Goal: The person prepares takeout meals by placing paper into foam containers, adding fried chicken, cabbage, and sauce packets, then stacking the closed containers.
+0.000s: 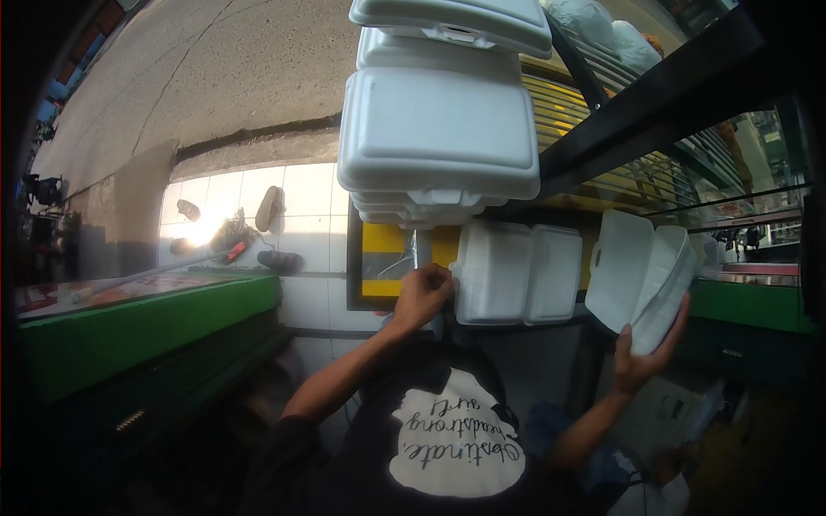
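Note:
My right hand (641, 361) grips an open white foam food container (621, 267) from below, thumb on the near side and fingers behind its right side. The container is tilted, and a pale sheet or flap shows inside its right half. My left hand (422, 297) is closed, with fingertips pinched at the left edge of another foam food container (495, 271). Whether they grip that edge or something small is hidden. A clear plastic strip (415, 248) shows just above the left hand. Beyond it rises a stack of closed white foam containers (439, 129).
A black-framed counter with a yellow panel (379, 258) lies under the containers. Dark metal bars (637, 107) and a wire rack (662, 176) stand at the right. Green-edged counters (146, 318) flank me. Sandals (269, 209) lie on white floor tiles at the left.

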Tool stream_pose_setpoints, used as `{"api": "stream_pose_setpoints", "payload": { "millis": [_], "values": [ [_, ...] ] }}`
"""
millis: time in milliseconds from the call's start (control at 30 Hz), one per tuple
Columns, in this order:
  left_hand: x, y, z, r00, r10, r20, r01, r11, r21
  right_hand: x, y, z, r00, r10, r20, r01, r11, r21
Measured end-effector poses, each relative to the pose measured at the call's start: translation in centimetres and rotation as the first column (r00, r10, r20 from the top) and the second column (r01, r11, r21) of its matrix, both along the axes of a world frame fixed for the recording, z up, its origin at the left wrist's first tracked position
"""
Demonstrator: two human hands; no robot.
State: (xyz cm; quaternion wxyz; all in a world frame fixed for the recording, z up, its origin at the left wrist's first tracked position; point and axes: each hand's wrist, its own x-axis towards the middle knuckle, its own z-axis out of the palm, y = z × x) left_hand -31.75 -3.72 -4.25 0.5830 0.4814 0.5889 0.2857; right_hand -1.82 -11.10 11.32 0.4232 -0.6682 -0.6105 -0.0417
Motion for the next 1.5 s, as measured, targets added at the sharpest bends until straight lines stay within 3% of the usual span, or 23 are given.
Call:
{"api": "stream_pose_setpoints", "payload": {
  "millis": [100,133,233,400,500,533,600,633,700,733,767,800,833,967,1000,1033,1133,1200,1267,1333,1400,1433,1500],
  "values": [
    [0.4,0.5,-0.2,0.999,-0.004,-0.032,0.003,1.000,-0.019,1.5,-2.8,0.8,0.954,-0.251,0.164,0.223,0.960,0.171],
    [0.3,0.6,-0.5,0.999,-0.006,-0.044,0.006,1.000,0.001,1.4,-3.7,0.8,0.944,-0.308,0.116,0.285,0.942,0.178],
    [-0.4,0.4,-2.5,0.997,0.007,-0.075,-0.002,0.998,0.067,0.9,-6.2,-0.2,0.939,-0.325,0.109,0.303,0.936,0.181],
    [-2.7,-0.9,-3.7,0.965,0.252,-0.072,-0.234,0.953,0.191,0.6,-12.7,-5.1,0.936,-0.149,-0.319,0.225,0.950,0.218],
    [-4.7,-1.4,-3.3,0.944,0.311,-0.105,-0.241,0.874,0.423,-0.4,-16.6,-8.5,0.871,-0.163,-0.463,0.287,0.934,0.211],
    [-3.9,-1.8,-0.1,0.946,0.322,0.036,-0.319,0.906,0.279,-0.6,-17.7,-9.6,0.807,-0.143,-0.572,0.308,0.930,0.202],
    [-3.7,-2.2,-1.5,0.971,0.198,0.138,-0.238,0.872,0.429,-0.5,-19.4,-11.2,0.765,-0.159,-0.625,0.365,0.905,0.217],
    [-3.4,-2.1,-0.4,0.993,0.099,0.064,-0.118,0.853,0.508,-0.8,-20.7,-12.2,0.732,-0.112,-0.672,0.353,0.906,0.234],
    [-2.3,-2.5,0.6,0.982,-0.096,0.160,0.032,0.932,0.361,-1.2,-22.2,-12.9,0.698,-0.083,-0.711,0.360,0.899,0.249],
    [-1.7,-2.8,0.4,0.952,-0.169,0.257,0.083,0.945,0.315,-1.5,-22.3,-13.3,0.669,0.158,-0.726,0.137,0.934,0.330],
    [-0.9,-3.0,0.5,0.936,-0.238,0.261,0.143,0.931,0.336,-1.8,-22.1,-13.5,0.583,0.388,-0.714,-0.089,0.904,0.418],
    [-0.2,-3.1,0.8,0.916,-0.302,0.262,0.200,0.913,0.355,-1.9,-21.9,-13.7,0.593,0.384,-0.708,-0.080,0.903,0.422],
    [0.0,-3.1,1.0,0.889,-0.378,0.259,0.303,0.909,0.287,-2.2,-21.9,-14.3,0.500,0.420,-0.758,-0.074,0.892,0.446],
    [0.9,-3.7,0.3,0.826,-0.397,0.401,0.407,0.911,0.063,-3.7,-19.6,-17.1,0.049,0.548,-0.835,-0.050,0.836,0.546],
    [0.8,-4.1,0.5,0.865,-0.408,0.293,0.407,0.911,0.066,-4.0,-18.5,-17.2,-0.078,0.563,-0.823,-0.053,0.822,0.567],
    [0.8,-4.3,0.0,0.879,-0.405,0.251,0.402,0.913,0.065,-5.3,-15.9,-16.0,0.065,0.414,-0.908,-0.033,0.910,0.413],
    [0.9,-4.7,-1.7,0.932,-0.326,0.161,0.313,0.945,0.100,-3.1,-13.5,-18.4,-0.009,0.320,-0.947,-0.089,0.943,0.319],
    [2.0,-3.6,-1.4,0.961,-0.251,0.118,0.234,0.962,0.143,-2.3,-9.5,-18.0,0.082,0.253,-0.964,-0.125,0.962,0.242],
    [3.1,-1.9,-1.2,0.970,-0.242,0.041,0.231,0.957,0.177,-0.9,-6.8,-17.7,0.204,0.035,-0.978,-0.175,0.985,-0.002],
    [5.8,0.0,-2.5,0.981,-0.194,0.005,0.188,0.958,0.215,1.5,-3.8,-17.9,0.208,-0.001,-0.978,-0.176,0.984,-0.038],
    [7.2,2.7,-2.1,0.987,-0.158,-0.002,0.157,0.981,0.117,2.8,-1.0,-16.9,0.599,-0.252,-0.760,-0.065,0.931,-0.360],
    [7.8,3.7,-2.9,0.989,-0.148,0.001,0.145,0.969,0.199,3.8,-0.2,-18.1,0.743,-0.214,-0.634,0.005,0.949,-0.315],
    [9.3,5.6,-4.0,0.993,-0.112,-0.033,0.117,0.970,0.211,5.5,2.7,-18.7,0.837,-0.201,-0.509,0.076,0.964,-0.256]
  ]
}}
